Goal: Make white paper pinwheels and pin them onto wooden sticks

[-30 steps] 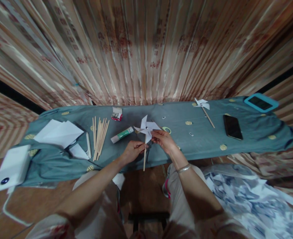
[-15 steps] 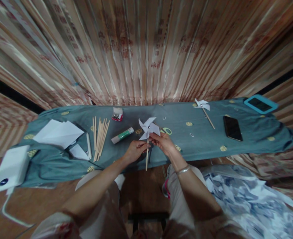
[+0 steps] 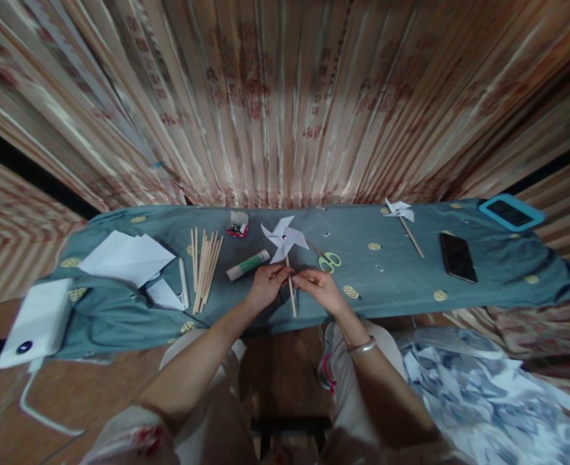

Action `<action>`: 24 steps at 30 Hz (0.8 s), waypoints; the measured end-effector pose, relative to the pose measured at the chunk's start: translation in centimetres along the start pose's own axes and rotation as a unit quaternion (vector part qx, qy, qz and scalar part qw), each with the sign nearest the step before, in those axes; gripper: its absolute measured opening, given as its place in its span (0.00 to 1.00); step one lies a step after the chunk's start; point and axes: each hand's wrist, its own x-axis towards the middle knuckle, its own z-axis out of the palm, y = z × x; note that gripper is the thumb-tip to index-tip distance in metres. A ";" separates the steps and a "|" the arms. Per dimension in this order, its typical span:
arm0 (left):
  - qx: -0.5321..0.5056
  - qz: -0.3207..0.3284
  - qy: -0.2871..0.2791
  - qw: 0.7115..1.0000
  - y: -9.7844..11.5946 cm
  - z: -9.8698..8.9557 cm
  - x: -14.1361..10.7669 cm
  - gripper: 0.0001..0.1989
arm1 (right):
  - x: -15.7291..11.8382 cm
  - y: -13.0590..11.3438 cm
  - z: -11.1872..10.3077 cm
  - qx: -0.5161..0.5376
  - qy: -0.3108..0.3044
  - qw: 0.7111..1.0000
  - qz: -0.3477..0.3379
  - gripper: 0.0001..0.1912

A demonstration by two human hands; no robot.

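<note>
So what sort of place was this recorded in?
Perhaps a home craft corner: patterned curtains hang behind a cloth-covered table bearing wooden sticks, and a paper pinwheel is held there.

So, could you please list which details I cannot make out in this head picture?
Head view:
Stick: gripped part covered by the left hand.
Right hand: fingertips too small to tell whether they touch the stick.
Scissors: tips apparently behind the held pinwheel.
Red box: contents too small.
Paper scraps: cut off by the frame's edge.
</note>
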 end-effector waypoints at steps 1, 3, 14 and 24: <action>-0.001 0.000 0.005 1.000 0.0 -0.1 0.0 0.18 | -0.1 0.2 0.3 -0.002 -0.006 1.000 0.001 0.23; -0.003 -0.002 0.015 1.000 0.0 -0.3 0.1 0.15 | -0.3 0.5 1.0 -0.007 -0.009 1.000 0.005 0.24; -0.026 -0.025 0.014 0.999 0.1 -0.1 -0.2 0.15 | 0.0 -0.4 -0.9 -0.170 0.063 0.983 -0.022 0.20; 0.058 0.011 -0.052 0.997 -0.7 0.3 -1.0 0.18 | 3.0 -2.4 -17.7 -0.577 0.235 0.773 0.124 0.15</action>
